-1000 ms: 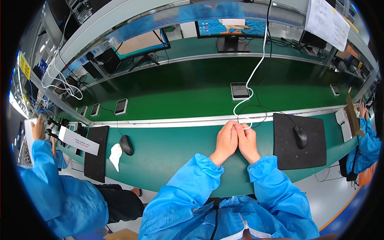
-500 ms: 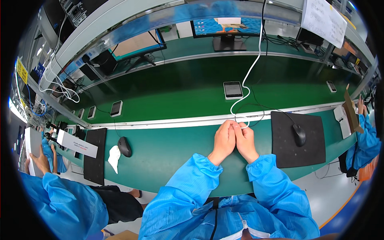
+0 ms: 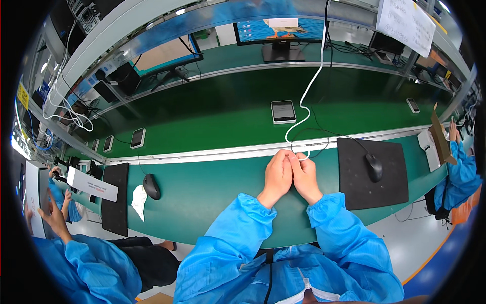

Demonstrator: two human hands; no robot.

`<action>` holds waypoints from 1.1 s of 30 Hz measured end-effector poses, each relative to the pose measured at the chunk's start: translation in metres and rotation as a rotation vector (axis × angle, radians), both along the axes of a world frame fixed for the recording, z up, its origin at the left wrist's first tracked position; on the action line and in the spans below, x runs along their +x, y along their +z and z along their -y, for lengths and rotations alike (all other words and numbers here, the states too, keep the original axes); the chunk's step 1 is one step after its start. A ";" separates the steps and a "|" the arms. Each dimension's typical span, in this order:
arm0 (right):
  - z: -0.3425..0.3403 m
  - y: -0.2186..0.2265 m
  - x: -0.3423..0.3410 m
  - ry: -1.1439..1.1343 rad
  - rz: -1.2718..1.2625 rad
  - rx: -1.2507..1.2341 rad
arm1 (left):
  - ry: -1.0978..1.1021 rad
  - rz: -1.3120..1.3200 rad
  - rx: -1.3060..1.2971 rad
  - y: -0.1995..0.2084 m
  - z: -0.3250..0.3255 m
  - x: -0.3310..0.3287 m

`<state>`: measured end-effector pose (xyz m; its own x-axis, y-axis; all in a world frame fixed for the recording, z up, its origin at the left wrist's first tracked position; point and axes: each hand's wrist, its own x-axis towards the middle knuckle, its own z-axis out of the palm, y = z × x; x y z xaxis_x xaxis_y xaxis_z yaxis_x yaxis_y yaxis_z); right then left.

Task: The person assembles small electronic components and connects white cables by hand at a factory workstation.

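Observation:
Side by side above the green worktop, my left hand [image 3: 278, 175] and my right hand [image 3: 305, 177] meet at the thumbs and fingertips. Both are closed around the lower end of a white cable [image 3: 306, 104], which hangs from above and curls into my fingers. Whatever sits at the cable's tip is hidden by my fingers. Beyond them, a white device with a dark screen [image 3: 283, 112] lies on the raised green shelf. A black mouse [image 3: 373, 167] rests on a dark mat [image 3: 354, 177] to the right of my hands.
Left on the worktop are a second black mouse [image 3: 151, 186] and a crumpled white cloth [image 3: 138, 202]. A monitor [image 3: 279, 31] stands at the back. A co-worker's hand [image 3: 54, 219] holds a white box [image 3: 38, 197] at left. An opened carton [image 3: 439, 139] sits far right.
The whole view has shifted slightly, so things appear a little further left. My hands keep the same closed pose on the cable. The co-worker's white box at left has turned.

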<state>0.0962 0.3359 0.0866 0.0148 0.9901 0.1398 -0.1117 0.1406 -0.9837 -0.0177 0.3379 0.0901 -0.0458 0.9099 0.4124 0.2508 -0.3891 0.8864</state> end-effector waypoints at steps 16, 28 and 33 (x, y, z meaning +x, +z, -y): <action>0.001 0.002 0.000 -0.007 0.020 0.002 | -0.007 0.009 0.009 0.002 0.001 0.000; 0.002 -0.002 -0.005 -0.100 -0.012 0.016 | 0.011 -0.002 -0.014 0.004 0.001 -0.001; 0.003 0.009 -0.004 -0.073 -0.137 -0.147 | 0.116 -0.061 0.158 0.005 -0.028 -0.022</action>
